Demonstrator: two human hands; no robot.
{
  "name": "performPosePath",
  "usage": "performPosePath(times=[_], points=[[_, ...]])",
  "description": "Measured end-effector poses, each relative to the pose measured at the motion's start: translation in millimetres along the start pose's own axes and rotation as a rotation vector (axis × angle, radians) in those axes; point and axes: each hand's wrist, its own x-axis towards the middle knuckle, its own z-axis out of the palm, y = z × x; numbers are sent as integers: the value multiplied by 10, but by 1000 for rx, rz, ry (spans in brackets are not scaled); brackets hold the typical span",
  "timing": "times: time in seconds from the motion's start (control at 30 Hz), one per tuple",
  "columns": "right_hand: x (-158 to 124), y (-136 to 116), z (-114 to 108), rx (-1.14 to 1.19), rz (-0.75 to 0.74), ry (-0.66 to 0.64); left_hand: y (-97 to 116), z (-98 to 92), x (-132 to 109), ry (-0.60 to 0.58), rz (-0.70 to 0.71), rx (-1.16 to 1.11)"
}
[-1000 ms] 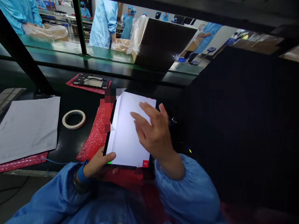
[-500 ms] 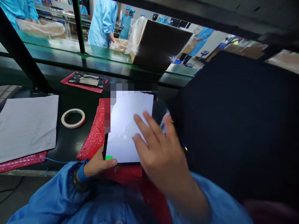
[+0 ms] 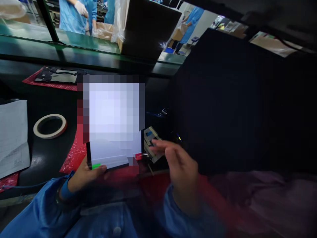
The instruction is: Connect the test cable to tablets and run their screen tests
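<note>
From my remote view, my left hand is closed firmly on the lower edge of a flat black-framed panel. The thumb lies on the front face, near a small green mark, and the other fingers go behind the panel. I judge that this grip keeps the panel lifted and steady, so the other hand can work at it. The panel is above the red bubble wrap. Its front looks white, but a pixel block hides the upper part, so I cannot tell what is there.

My right hand is half open and blurred, with curled fingers just beside a small red tab at the panel's lower right corner. A thin line seems to run from the tab toward the fingers, but I cannot tell if they have hold of anything. Behind them is a small card with blue marks. A large dark shape limits the room on the right side. On the black bench, a roll of masking tape and a paper sheet lie to the left, well apart from my 2 hands.
</note>
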Motion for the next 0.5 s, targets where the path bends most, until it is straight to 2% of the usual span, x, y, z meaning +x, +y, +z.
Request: performPosePath(times=[0.03, 0.07, 0.17, 0.23, 0.33, 0.5], points=[[56, 137, 29, 54, 82, 142, -1, 1, -2, 4, -10, -3], [92, 284, 74, 114, 147, 220, -8, 0, -3, 15, -17, -8], [107, 681, 253, 277, 311, 227, -46, -22, -11, 81, -27, 3], [79, 852, 366, 307, 382, 207, -65, -45, -19, 123, -37, 41], [47, 971, 474, 262, 388, 219, -59, -71, -30, 122, -49, 90], [41, 998, 523, 75, 291, 217, -60, -94, -35, 66, -23, 52]])
